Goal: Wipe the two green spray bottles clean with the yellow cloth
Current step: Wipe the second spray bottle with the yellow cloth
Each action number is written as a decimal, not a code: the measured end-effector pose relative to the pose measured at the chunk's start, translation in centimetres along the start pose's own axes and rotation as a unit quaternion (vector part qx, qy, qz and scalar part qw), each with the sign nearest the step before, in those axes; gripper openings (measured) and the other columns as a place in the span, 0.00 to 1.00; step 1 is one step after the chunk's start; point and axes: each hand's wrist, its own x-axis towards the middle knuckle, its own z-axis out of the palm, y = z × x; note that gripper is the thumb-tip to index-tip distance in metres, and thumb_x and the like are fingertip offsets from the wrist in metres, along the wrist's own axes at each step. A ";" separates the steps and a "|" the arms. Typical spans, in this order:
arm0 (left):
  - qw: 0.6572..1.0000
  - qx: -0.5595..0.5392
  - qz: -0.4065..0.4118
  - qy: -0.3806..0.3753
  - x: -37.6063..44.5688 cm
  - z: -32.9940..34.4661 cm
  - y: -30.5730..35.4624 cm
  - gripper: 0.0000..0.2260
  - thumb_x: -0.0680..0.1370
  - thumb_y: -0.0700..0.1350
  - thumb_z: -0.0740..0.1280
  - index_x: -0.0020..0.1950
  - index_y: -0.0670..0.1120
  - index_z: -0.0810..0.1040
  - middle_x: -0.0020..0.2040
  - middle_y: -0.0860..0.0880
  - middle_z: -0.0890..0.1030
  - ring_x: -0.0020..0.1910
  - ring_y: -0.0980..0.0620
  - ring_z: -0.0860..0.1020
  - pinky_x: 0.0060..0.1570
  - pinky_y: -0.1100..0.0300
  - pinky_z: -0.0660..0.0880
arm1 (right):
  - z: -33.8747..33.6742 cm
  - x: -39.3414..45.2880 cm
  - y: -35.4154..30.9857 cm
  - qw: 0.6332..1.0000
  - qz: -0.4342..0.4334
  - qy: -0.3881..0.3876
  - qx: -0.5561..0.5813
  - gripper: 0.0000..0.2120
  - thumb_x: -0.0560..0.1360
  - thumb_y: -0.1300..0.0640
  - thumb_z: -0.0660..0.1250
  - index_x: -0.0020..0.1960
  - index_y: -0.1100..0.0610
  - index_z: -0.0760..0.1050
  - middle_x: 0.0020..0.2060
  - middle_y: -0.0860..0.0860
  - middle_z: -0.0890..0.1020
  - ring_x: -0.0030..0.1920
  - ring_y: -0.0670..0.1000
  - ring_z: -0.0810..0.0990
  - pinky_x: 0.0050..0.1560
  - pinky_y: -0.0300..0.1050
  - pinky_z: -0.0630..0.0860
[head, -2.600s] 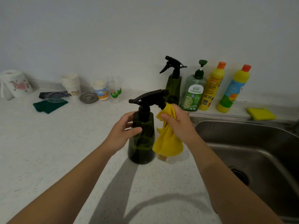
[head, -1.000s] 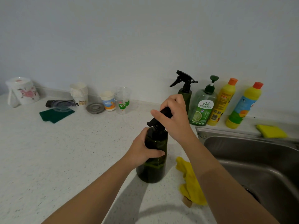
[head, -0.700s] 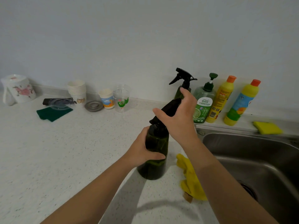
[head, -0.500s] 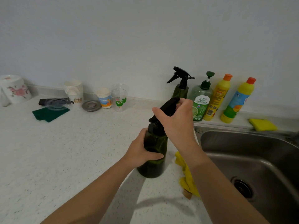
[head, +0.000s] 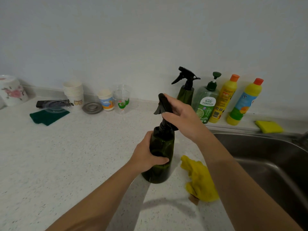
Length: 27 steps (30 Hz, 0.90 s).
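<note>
A dark green spray bottle (head: 162, 147) with a black trigger head stands upright on the white counter in front of me. My left hand (head: 146, 155) wraps around its body. My right hand (head: 181, 119) grips its black spray head from the right. The yellow cloth (head: 199, 180) lies crumpled on the counter just right of the bottle, partly under my right forearm. A second green spray bottle (head: 185, 90) stands against the back wall, untouched.
Beside the second bottle stand a green soap pump bottle (head: 207, 104) and two yellow cleaner bottles (head: 223, 100). A steel sink (head: 266, 157) opens on the right, a yellow sponge (head: 269, 126) on its rim. Paper cups (head: 74, 94), plastic cups and a green scouring pad (head: 48, 116) sit back left.
My right hand let go of the yellow cloth, which now lies on the counter, and took hold of the bottle's spray head. The spray head has turned under that hand.
</note>
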 end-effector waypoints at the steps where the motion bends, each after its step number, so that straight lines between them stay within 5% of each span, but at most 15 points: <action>1: 1.000 -0.002 0.002 0.000 0.0 0.0 0.0 0.32 0.63 0.39 0.75 0.58 0.55 0.60 0.54 0.56 0.70 0.56 0.53 0.70 0.57 0.58 0.69 | 0.0 -0.2 0.1 1.000 -0.001 0.003 -0.009 0.25 0.73 0.64 0.61 0.69 0.55 0.61 0.58 0.50 0.74 0.58 0.47 0.73 0.56 0.34 0.71; 4: 1.000 -0.001 -0.001 -0.001 -0.1 0.2 0.2 0.33 0.64 0.39 0.75 0.61 0.53 0.61 0.53 0.57 0.70 0.56 0.55 0.69 0.56 0.59 0.68 | 0.4 -1.1 0.3 0.996 0.010 0.065 -0.052 0.24 0.70 0.59 0.68 0.63 0.57 0.64 0.56 0.52 0.74 0.57 0.50 0.73 0.59 0.44 0.72; 7: 1.000 -0.008 -0.010 0.001 -0.2 0.1 0.4 0.33 0.64 0.38 0.75 0.62 0.51 0.62 0.50 0.59 0.69 0.54 0.56 0.68 0.54 0.60 0.67 | 0.6 -1.4 0.1 0.994 -0.003 0.089 -0.063 0.14 0.69 0.61 0.68 0.50 0.54 0.67 0.44 0.45 0.74 0.49 0.47 0.75 0.54 0.45 0.75; 11: 1.000 -0.018 -0.012 -0.001 -0.2 0.1 0.5 0.31 0.63 0.37 0.75 0.59 0.53 0.62 0.50 0.58 0.70 0.55 0.54 0.69 0.56 0.58 0.69 | 0.2 -1.3 0.1 0.993 -0.037 0.068 -0.094 0.11 0.70 0.66 0.64 0.52 0.58 0.71 0.43 0.47 0.75 0.48 0.50 0.75 0.53 0.49 0.76; 15: 1.000 -0.028 -0.010 0.001 -0.2 0.0 0.4 0.32 0.63 0.36 0.75 0.61 0.51 0.63 0.55 0.51 0.73 0.58 0.48 0.72 0.60 0.50 0.71 | -0.5 -1.0 0.3 0.994 -0.055 0.017 -0.094 0.16 0.71 0.67 0.62 0.58 0.58 0.72 0.49 0.53 0.76 0.53 0.53 0.75 0.53 0.46 0.74; 19: 0.999 -0.035 -0.010 0.002 -0.1 0.1 0.2 0.32 0.63 0.36 0.75 0.59 0.53 0.63 0.53 0.53 0.73 0.57 0.49 0.72 0.60 0.51 0.71 | -1.2 -0.7 0.4 0.993 -0.056 -0.014 -0.099 0.15 0.72 0.68 0.62 0.57 0.57 0.75 0.41 0.50 0.78 0.46 0.50 0.75 0.45 0.29 0.70; 23: 0.999 -0.035 -0.009 0.005 0.0 0.2 -0.1 0.32 0.63 0.36 0.75 0.59 0.54 0.63 0.51 0.56 0.73 0.56 0.50 0.73 0.56 0.55 0.71 | -1.6 -0.6 0.7 0.995 -0.063 -0.031 -0.076 0.16 0.72 0.69 0.61 0.57 0.58 0.75 0.43 0.53 0.79 0.47 0.49 0.76 0.48 0.33 0.71; 27: 0.999 -0.039 -0.012 0.010 0.0 0.3 -0.3 0.33 0.62 0.36 0.75 0.60 0.54 0.63 0.53 0.54 0.74 0.58 0.49 0.72 0.57 0.53 0.72 | -1.6 -0.5 0.9 0.996 -0.072 -0.037 -0.049 0.16 0.72 0.70 0.61 0.57 0.58 0.74 0.42 0.51 0.78 0.42 0.40 0.75 0.44 0.26 0.71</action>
